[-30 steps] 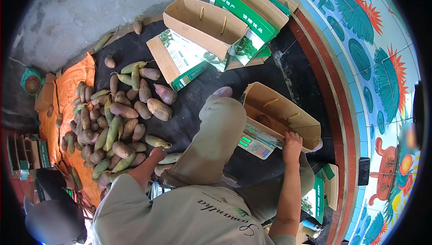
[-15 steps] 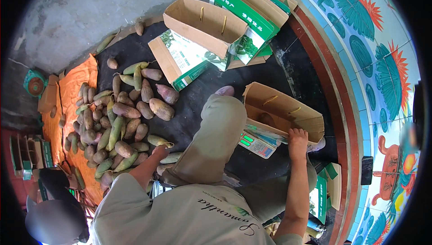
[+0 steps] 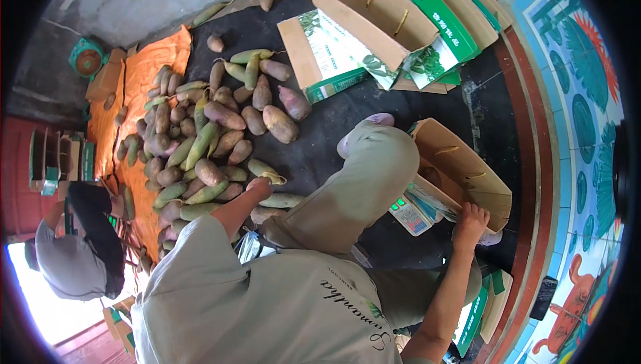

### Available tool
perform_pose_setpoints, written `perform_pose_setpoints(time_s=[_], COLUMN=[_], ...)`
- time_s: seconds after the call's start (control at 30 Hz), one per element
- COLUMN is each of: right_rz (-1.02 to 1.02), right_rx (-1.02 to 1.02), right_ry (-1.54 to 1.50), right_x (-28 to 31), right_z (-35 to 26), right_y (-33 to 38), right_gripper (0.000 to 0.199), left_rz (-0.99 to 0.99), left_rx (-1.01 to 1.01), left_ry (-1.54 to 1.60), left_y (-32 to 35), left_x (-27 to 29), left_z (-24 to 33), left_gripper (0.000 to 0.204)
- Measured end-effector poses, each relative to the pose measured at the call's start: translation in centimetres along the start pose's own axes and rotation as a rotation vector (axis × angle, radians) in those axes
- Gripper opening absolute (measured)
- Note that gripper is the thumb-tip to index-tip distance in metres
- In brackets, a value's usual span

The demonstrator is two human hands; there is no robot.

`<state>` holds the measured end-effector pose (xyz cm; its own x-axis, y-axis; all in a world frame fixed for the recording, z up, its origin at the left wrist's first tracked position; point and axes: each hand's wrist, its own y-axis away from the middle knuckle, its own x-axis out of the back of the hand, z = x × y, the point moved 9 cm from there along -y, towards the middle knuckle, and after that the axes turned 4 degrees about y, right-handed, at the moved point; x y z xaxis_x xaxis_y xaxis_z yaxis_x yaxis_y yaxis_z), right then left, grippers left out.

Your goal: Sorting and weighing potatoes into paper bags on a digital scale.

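My left hand [image 3: 259,189] is at the right edge of a heap of radishes [image 3: 224,115]. Its fingers look closed at the yellowish end of a green radish [image 3: 262,169], though they are partly hidden. Another pale green radish [image 3: 282,201] lies just beside that hand. On my right stands an open cardboard carton [image 3: 494,192] with cord handles, tilted over a scale. My right hand [image 3: 473,221] grips its near edge, fingers bent over the rim. A brownish radish [image 3: 431,176] lies inside the carton. The scale [image 3: 411,217] shows a lit green display beside the carton.
Several green-and-white cartons [image 3: 374,20] are piled at the back on a black ground sheet [image 3: 334,123]. An orange sheet [image 3: 133,97] lies under the heap's left side. At far left is another person [image 3: 73,257]. A phone [image 3: 544,297] rests on the right ledge.
The whole view has shifted, so things appear further right and the person at left shows more fully. Both my hands keep their places, at the green radish and at the carton's edge.
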<state>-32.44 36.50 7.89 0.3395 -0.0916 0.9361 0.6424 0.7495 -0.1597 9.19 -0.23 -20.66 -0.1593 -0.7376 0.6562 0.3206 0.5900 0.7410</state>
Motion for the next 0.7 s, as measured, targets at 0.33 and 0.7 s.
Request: perform_pose_setpoints(time_s=[0.33, 0.7], right_rz=[0.014, 0.067], right_rx=[-0.123, -0.25], right_ry=[-0.158, -0.185], right_x=[1.9, 4.1], right_z=[1.1, 3.5], right_y=[1.8, 4.0], right_gripper=[0.05, 0.053], left_rz=[0.348, 0.454], left_rx=[0.057, 0.219], left_ry=[-0.227, -0.249], left_y=[1.3, 5.9], left_x=[7.4, 8.4], left_z=[-4.2, -10.3], left_gripper=[0.031, 0.066])
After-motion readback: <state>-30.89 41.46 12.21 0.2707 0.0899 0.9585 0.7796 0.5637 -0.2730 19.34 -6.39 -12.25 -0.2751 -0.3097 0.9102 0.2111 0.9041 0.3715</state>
